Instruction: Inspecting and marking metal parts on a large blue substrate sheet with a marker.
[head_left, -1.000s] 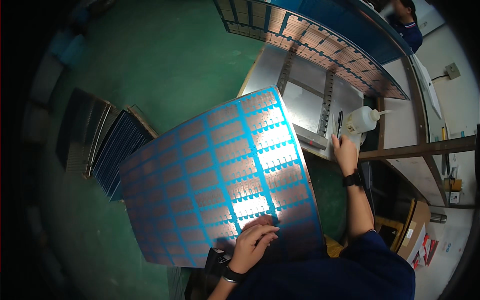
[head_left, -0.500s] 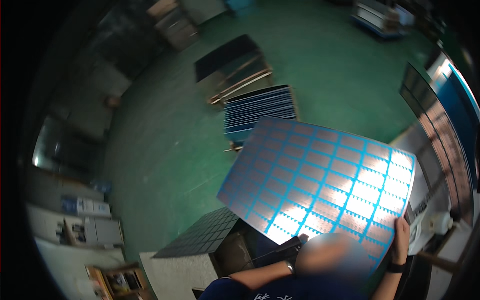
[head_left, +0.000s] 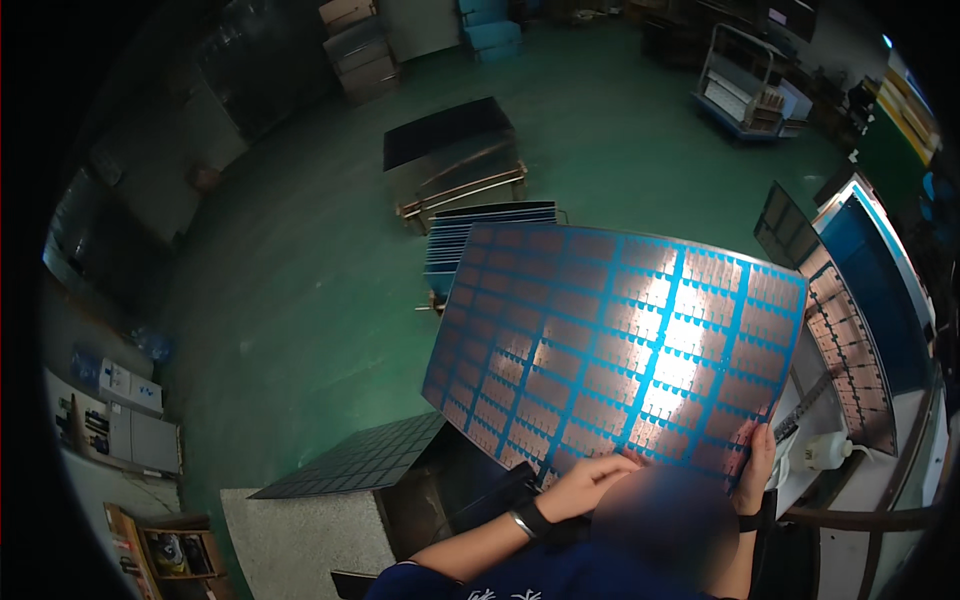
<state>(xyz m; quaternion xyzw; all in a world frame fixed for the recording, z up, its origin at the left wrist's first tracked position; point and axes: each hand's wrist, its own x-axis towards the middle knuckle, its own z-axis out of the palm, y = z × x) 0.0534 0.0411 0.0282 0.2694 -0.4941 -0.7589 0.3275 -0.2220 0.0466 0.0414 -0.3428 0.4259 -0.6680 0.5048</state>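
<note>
A large circuit board panel [head_left: 590, 345], copper blocks divided by bright blue lines, is held tilted in front of me, light glaring off its right half. At its lower right edge my right hand [head_left: 757, 470] grips it, fingers on the face side. My left hand [head_left: 585, 485] lies at the lower edge, its fingers bent and drawn together against the panel's face. A blurred round shape [head_left: 665, 530] covers the space between my hands and hides part of the left fingertips. Whether those fingers pinch something small cannot be seen.
To the left, a dark gridded panel [head_left: 350, 460] leans over a pale tabletop [head_left: 285, 530]. Beyond my panel stand a rack of blue boards [head_left: 490, 215] and a dark-topped cart [head_left: 450, 140]. Copper panels [head_left: 850, 345] and a white bottle [head_left: 825, 452] are at right; a trolley [head_left: 735, 105] stands far back.
The panel has shifted slightly left in view, and its glare has moved. My left hand, mostly covered before, now shows at the panel's lower edge. My right hand keeps its grip.
</note>
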